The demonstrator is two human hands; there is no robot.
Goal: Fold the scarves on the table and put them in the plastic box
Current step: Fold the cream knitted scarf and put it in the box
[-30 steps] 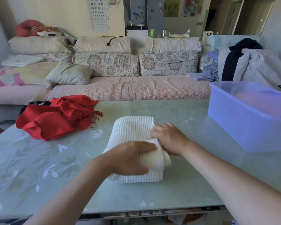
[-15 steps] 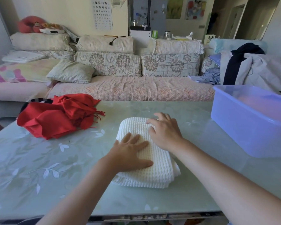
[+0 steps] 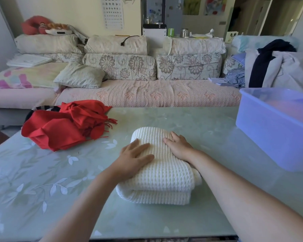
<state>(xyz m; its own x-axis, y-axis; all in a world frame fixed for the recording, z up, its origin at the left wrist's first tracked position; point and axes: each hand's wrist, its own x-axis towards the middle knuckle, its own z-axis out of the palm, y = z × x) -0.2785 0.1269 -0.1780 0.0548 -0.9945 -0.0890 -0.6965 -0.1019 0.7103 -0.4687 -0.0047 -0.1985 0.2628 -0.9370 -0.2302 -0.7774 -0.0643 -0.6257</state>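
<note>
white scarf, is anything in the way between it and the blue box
Nothing visible does. The white scarf lies folded under the left hand and right hand; the table between it and the box shows nothing on it. The red scarf lies on the opposite side.

Floral sofa (image 3: 129,67) against pale wall (image 3: 77,11).

Sofa (image 3: 147,95): far side, pink quilted seat cover, floral back cushions.
Pillow (image 3: 79,75): loose, on the sofa's left part.
Eye chart (image 3: 112,13): far wall.
Clothes (image 3: 276,67): heaped far right.
</note>
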